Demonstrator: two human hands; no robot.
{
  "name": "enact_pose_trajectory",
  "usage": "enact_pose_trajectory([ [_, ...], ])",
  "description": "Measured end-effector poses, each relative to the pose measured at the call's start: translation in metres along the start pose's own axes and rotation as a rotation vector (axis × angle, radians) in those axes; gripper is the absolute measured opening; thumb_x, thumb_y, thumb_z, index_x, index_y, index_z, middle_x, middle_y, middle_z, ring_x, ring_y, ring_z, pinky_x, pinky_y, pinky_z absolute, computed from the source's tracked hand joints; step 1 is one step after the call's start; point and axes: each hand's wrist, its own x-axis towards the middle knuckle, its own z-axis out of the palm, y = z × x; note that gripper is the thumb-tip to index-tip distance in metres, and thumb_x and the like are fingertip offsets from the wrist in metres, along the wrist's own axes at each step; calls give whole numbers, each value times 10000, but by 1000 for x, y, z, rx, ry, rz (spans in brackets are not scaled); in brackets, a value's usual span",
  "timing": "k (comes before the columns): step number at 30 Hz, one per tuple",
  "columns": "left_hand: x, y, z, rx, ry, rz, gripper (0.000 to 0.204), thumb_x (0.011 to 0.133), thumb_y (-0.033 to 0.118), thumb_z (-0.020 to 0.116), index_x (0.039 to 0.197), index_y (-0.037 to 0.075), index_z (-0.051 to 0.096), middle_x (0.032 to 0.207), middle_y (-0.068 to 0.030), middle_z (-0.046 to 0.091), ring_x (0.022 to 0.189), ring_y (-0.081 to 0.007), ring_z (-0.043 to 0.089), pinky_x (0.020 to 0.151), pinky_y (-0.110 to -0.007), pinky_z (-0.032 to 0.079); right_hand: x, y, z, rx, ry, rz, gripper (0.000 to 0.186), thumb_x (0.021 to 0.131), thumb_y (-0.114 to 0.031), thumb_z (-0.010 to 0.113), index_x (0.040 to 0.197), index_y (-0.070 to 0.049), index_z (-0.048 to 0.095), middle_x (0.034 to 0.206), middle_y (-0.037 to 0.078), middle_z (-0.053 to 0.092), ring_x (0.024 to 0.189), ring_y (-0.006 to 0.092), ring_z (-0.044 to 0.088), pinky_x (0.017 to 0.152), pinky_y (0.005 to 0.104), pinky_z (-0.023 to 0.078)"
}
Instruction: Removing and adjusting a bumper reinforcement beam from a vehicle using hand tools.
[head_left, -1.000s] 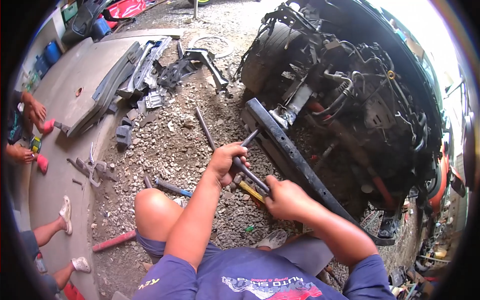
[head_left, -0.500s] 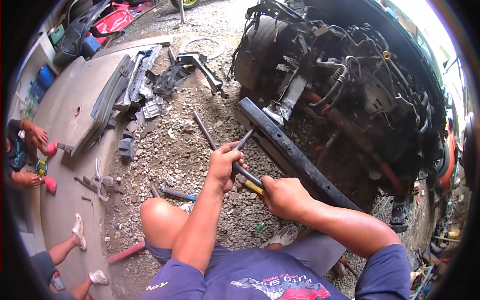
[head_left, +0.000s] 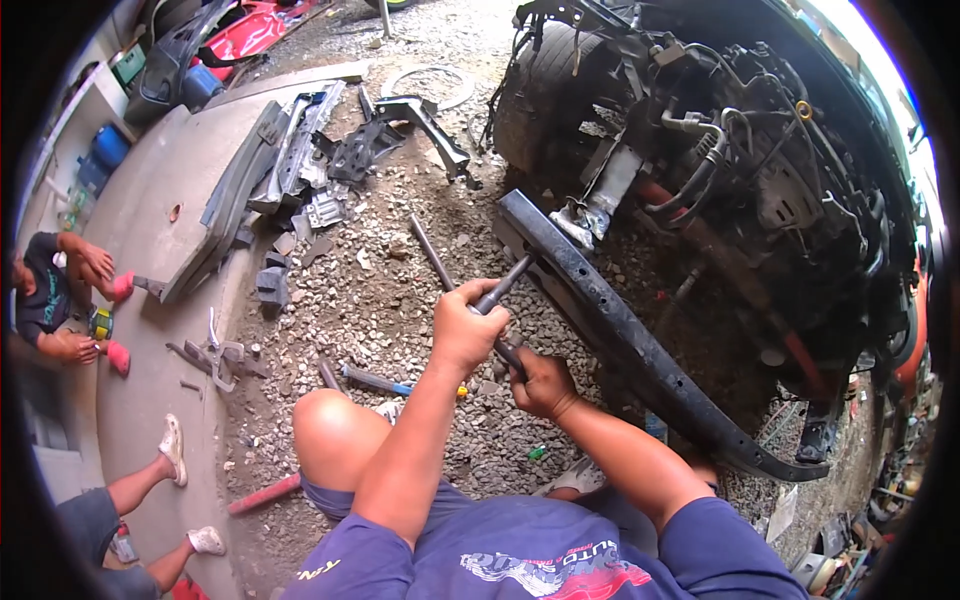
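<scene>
Two dark metal rods cross at my left hand (head_left: 470,325), which is closed around them. The short rod (head_left: 516,270) reaches the side of a long black bumper beam (head_left: 600,310). The long rod (head_left: 432,250) slants from the upper left down past my left hand. My right hand (head_left: 545,385) is wrapped around its lower end. Whether the rods are one tool is hidden by my fingers. The beam lies diagonally in front of the stripped car front (head_left: 740,180), near a torn silver bracket (head_left: 600,195).
On the gravel lie a blue-handled tool (head_left: 375,380) and a red bar (head_left: 264,494). Removed metal parts (head_left: 300,150) and a grey panel (head_left: 225,205) are to the left. Another person's hand (head_left: 68,347) and a foot in a white clog (head_left: 174,450) show at the left edge.
My right hand has turned and now wraps the rod's lower end; the yellow piece seen beside it is no longer there. My left hand keeps its grip. The whole view has shifted slightly.
</scene>
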Motion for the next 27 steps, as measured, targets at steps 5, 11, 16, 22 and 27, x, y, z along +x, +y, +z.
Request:
enact_pose_trajectory([
  [5, -1, 4, -2, -34, -15, -36, 383, 854, 8, 704, 1233, -45, 724, 833, -36, 702, 667, -120, 670, 613, -278, 551, -3, -9, -13, -11, -108, 53, 210, 899, -212, 675, 1076, -129, 599, 765, 185, 707, 720, 441, 709, 673, 565, 563],
  [11, 0, 6, -8, -582, -134, -308, 413, 914, 94, 748, 1294, -39, 655, 851, -36, 663, 658, -124, 629, 643, -309, 580, 9, -125, -149, -240, -604, 290, 270, 949, -176, 629, 1151, 2, 601, 997, 266, 744, 980, 448, 732, 886, 555, 569],
  [16, -2, 10, 3, -949, -17, -479, 271, 935, 116, 703, 1184, 23, 653, 862, -63, 672, 627, -78, 595, 615, -251, 547, 40, -178, -207, -431, -721, 90, 288, 913, -105, 626, 1155, 51, 640, 955, 252, 751, 939, 412, 757, 809, 512, 606],
  [22, -1, 12, 5, -603, -82, -286, 482, 926, -29, 652, 1401, -59, 578, 900, -63, 656, 659, -97, 608, 629, -273, 568, -5, -117, -157, -291, -435, 90, 163, 946, -110, 567, 1067, -6, 534, 848, 205, 739, 781, 420, 747, 692, 552, 593],
  [27, -3, 7, -3, -542, -92, -263, 510, 917, -38, 666, 1414, -95, 566, 899, -61, 652, 696, -117, 639, 660, -305, 600, -10, -91, -145, -245, -384, 35, 133, 946, -127, 575, 1020, -24, 536, 819, 184, 721, 746, 414, 736, 662, 551, 585],
])
